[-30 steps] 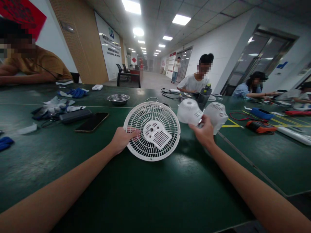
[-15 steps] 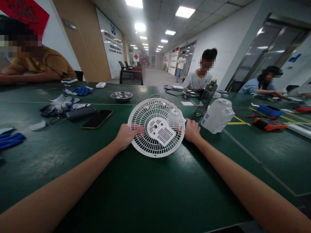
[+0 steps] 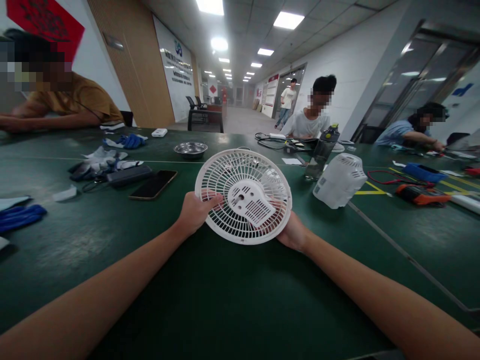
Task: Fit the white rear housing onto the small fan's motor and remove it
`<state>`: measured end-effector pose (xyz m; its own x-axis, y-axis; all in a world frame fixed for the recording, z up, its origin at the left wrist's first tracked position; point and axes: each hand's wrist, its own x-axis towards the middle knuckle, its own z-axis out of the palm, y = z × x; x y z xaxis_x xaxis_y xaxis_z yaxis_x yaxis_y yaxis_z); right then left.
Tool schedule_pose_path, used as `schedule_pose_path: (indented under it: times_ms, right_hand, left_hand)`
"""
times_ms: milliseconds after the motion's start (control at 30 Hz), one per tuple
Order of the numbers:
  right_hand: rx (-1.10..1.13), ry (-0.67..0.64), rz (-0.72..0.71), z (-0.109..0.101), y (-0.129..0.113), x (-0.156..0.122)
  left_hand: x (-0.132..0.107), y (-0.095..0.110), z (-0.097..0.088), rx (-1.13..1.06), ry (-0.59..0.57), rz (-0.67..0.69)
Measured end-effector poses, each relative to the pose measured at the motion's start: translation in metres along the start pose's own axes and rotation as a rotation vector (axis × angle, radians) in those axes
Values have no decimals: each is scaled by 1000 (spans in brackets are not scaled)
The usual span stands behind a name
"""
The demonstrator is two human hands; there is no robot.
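Observation:
A round white fan grille [image 3: 243,197], with radial slots and a solid vented hub, is held tilted above the green table. My left hand [image 3: 194,211] is closed on its left rim, thumb across the front and fingers behind the slots. At the lower right rim, my right hand [image 3: 293,232] holds the grille from behind. Its fingers show only partly through the slots. To the right of the grille stands a white vented plastic housing [image 3: 340,181], apart from both hands.
A dark phone [image 3: 153,185], a black case [image 3: 129,175] and gloves [image 3: 22,217] lie to the left. Behind the grille sits a metal bowl [image 3: 190,149]. A bottle [image 3: 321,152] and an orange multimeter [image 3: 422,195] are on the right. Several people are around the table.
My right hand has slid from the right rim down and behind the grille's lower right. The grille has come slightly closer. My left hand keeps its hold.

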<state>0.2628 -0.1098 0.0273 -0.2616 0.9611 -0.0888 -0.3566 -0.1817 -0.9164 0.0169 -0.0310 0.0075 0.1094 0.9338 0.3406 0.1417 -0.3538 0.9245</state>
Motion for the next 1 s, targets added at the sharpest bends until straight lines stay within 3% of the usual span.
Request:
schedule_pose_path:
  times_ms: [167, 333, 400, 567, 833, 900, 1000]
  right_hand:
    - [-59, 166, -313, -2, -5, 1]
    - [-428, 282, -479, -18, -16, -5]
    - [-567, 296, -542, -22, -16, -6]
    - [-959, 200, -617, -29, -9, -2]
    - [-1201, 66, -602, -39, -15, 3]
    - [-1187, 99, -647, -44, -18, 6]
    - [-1243, 326, -731, -57, -23, 14]
  left_hand:
    - [9, -13, 1, -132, -72, -56]
    - [17, -23, -2, -420, -30, -276]
    - [16, -18, -6, -540, -77, -338]
    - [13, 2, -13, -664, -281, -615]
    - [16, 8, -6, -630, -263, -695]
    - [17, 5, -5, -627, -238, -703]
    - [18, 1, -4, -619, -193, -687]
